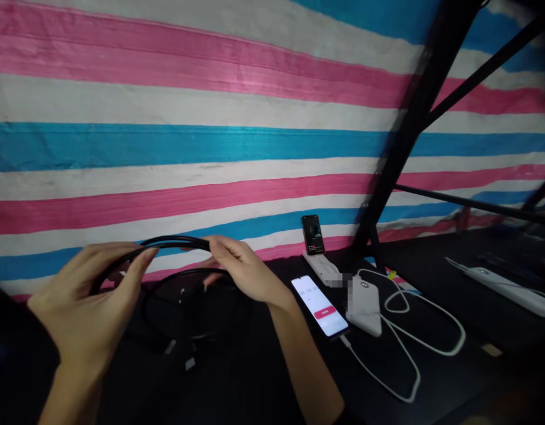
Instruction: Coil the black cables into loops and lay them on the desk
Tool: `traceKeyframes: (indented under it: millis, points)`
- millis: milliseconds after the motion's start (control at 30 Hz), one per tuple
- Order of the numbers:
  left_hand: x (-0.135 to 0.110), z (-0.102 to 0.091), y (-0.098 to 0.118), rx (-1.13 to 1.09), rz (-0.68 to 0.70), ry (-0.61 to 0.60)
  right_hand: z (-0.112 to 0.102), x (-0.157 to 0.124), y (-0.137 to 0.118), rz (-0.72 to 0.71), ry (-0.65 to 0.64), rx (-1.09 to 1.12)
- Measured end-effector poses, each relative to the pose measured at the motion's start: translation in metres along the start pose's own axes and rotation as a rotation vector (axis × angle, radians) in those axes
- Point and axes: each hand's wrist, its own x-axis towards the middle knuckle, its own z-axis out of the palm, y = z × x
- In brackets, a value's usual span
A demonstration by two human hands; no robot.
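Observation:
A black cable [175, 241], coiled in several loops, is held up between both hands above a dark surface. My left hand [93, 289] wraps round the loops on the left, its thumb pressed along the top strand. My right hand [239, 265] pinches the bundle on the right, thumb on top and fingers underneath. Lower loops hang between the hands and blend into the dark background. Below them a silvery connector end [190, 363] shows, with another pale end [170, 346] beside it.
Right of my forearm lies a lit phone [320, 307], plugged into a white cable [449, 352]. Next to it sits a white power bank [365, 304]. Behind, a second phone [313, 234] stands upright. A white power strip [511, 289] lies far right. Black metal posts [405, 136] rise before a striped tarp [188, 141].

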Motion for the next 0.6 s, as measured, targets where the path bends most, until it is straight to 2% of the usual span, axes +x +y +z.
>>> traceKeyframes:
  millis: [100, 233, 333, 400, 600]
  points:
    - [-0.002, 0.007, 0.006, 0.045, 0.082, 0.044, 0.006, 0.000, -0.001, 0.040, -0.010, -0.015]
    - [-0.001, 0.009, 0.004, -0.028, 0.104, 0.044, 0.011, -0.003, -0.006, -0.044, 0.066, -0.169]
    - [-0.004, 0.013, -0.001, -0.202, 0.118, -0.152, 0.015, -0.002, -0.004, -0.151, 0.128, -0.229]
    - [-0.007, 0.017, -0.005, -0.215, 0.102, -0.284, 0.013, 0.001, 0.000, -0.207, 0.149, -0.251]
    - [-0.008, 0.024, -0.020, 0.146, 0.039, -0.415, -0.005, 0.010, 0.009, -0.248, 0.188, -0.217]
